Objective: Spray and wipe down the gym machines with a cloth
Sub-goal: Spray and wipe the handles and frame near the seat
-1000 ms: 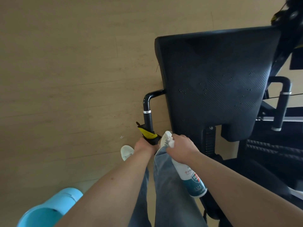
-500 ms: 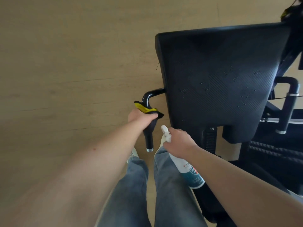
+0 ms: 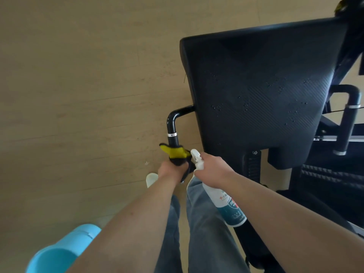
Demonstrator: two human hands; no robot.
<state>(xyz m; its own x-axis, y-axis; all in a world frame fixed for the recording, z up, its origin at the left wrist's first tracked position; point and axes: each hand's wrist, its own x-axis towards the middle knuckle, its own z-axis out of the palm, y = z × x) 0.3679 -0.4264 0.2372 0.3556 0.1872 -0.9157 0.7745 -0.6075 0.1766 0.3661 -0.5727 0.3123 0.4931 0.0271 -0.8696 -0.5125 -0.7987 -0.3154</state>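
A black padded seat (image 3: 262, 91) of a gym machine fills the upper right, dotted with spray droplets. A black handle bar (image 3: 173, 125) with a silver ring juts from its left side. My left hand (image 3: 171, 170) grips the lower end of this handle through a yellow and black cloth (image 3: 174, 152). My right hand (image 3: 211, 170) holds a white spray bottle (image 3: 228, 205) with a teal label by its neck, nozzle pointing up-left beside the cloth.
A second black handle (image 3: 349, 123) with silver rings stands right of the seat, over the dark machine frame (image 3: 325, 184). Light wooden floor (image 3: 78, 95) spreads to the left. A light blue bucket (image 3: 63, 251) sits at the lower left. My jeans and a white shoe (image 3: 151, 179) are below.
My left hand with the cloth has slid down the handle from its upper bend to the lower end. The spray bottle in my right hand has barely moved.
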